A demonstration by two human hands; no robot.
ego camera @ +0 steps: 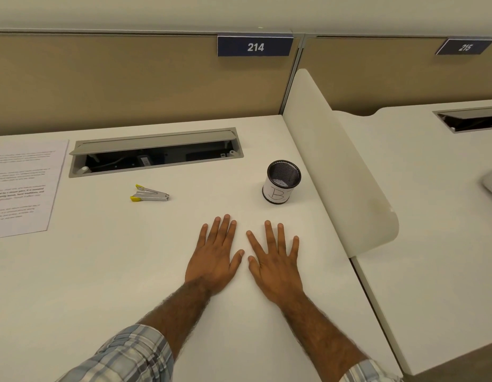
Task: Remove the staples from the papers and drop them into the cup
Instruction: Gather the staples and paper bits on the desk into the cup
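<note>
Printed papers (21,186) lie flat at the left edge of the white desk (101,271), partly cut off by the frame; no staple can be made out. A small metal staple remover with yellow tips (149,193) rests on the desk to the right of the papers. A black mesh cup (281,181) with a white label marked "B" stands upright at the right. My left hand (214,257) and my right hand (275,264) lie palm down side by side, fingers spread, in front of the cup, holding nothing.
An open cable tray (156,151) is sunk into the desk behind the staple remover. A curved white divider (335,166) runs along the desk's right side, with a neighbouring desk beyond it. Beige partition panels with signs 214 and 215 stand at the back.
</note>
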